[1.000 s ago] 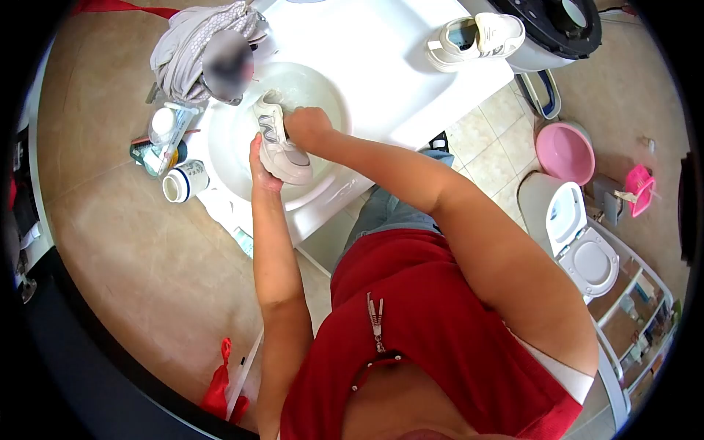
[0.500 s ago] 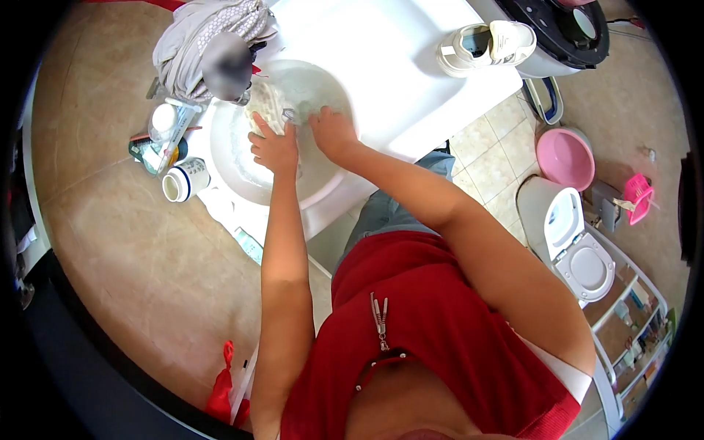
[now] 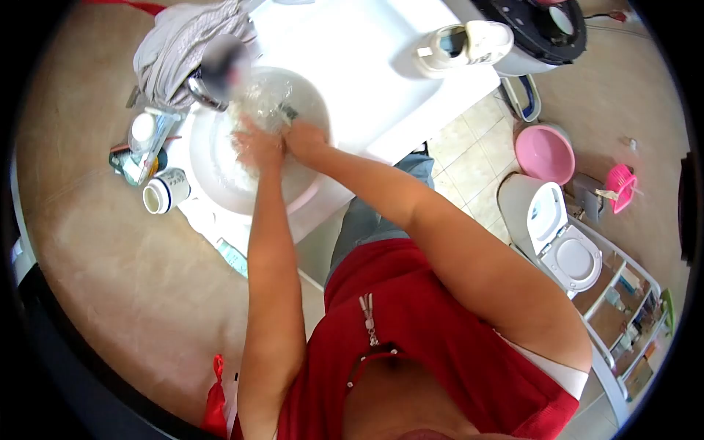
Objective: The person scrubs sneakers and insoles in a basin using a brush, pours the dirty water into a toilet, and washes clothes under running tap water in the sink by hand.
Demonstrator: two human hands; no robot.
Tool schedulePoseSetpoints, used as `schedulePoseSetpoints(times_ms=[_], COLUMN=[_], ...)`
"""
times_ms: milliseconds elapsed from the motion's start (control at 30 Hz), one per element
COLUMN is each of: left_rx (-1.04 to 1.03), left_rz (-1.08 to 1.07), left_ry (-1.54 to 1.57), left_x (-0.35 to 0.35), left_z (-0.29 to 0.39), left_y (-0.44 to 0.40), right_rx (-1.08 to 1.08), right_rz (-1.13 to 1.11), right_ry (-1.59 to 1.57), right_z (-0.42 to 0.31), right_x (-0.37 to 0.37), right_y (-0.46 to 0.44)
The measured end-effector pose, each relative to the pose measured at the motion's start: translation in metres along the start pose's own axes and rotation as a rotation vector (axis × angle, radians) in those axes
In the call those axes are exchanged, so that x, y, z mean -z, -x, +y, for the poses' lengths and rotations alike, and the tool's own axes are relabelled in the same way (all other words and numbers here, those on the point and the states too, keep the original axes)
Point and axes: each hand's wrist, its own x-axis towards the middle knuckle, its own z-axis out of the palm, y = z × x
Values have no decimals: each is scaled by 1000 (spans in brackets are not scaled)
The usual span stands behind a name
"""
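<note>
In the round white basin [image 3: 202, 165], a pale, whitish thing that looks like a shoe lies in the water, mostly hidden by splashes and my hands. My left hand [image 3: 258, 145] grips it from the near left side, its fingers blurred by motion and water. Close beside, my right hand [image 3: 304, 141] is closed on the same pale thing, fingertips under the water. A small dark grey patch [image 3: 287, 111] shows just beyond the right fingers; I cannot make out what it is. The chrome faucet [image 3: 204, 94] reaches over the basin's far left rim.
A white shoe [image 3: 466, 48] stands on the white counter [image 3: 367, 66]. Grey cloth [image 3: 172, 55] is heaped at the back left. A white jar [image 3: 167, 191] and toothpaste tubes stand left of the basin. A pink tub [image 3: 545, 154] and a toilet [image 3: 576, 260] are at the right.
My right hand has moved left, close to my left hand. The pale thing is more covered by splashing water. The whole view has shifted slightly.
</note>
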Motion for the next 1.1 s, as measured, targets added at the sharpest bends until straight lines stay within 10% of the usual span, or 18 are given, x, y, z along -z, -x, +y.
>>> schedulePoseSetpoints(times_ms=[267,1100], left_rx=[0,-161], left_rz=[-56,-348], left_ry=[447,-63], left_x=[59,-11], left_z=[-43,-2], left_y=[22,19], right_rx=[238,330], right_rz=[211,341], right_ry=[31,92], right_z=[13,71], right_x=[51,98], right_y=[41,105])
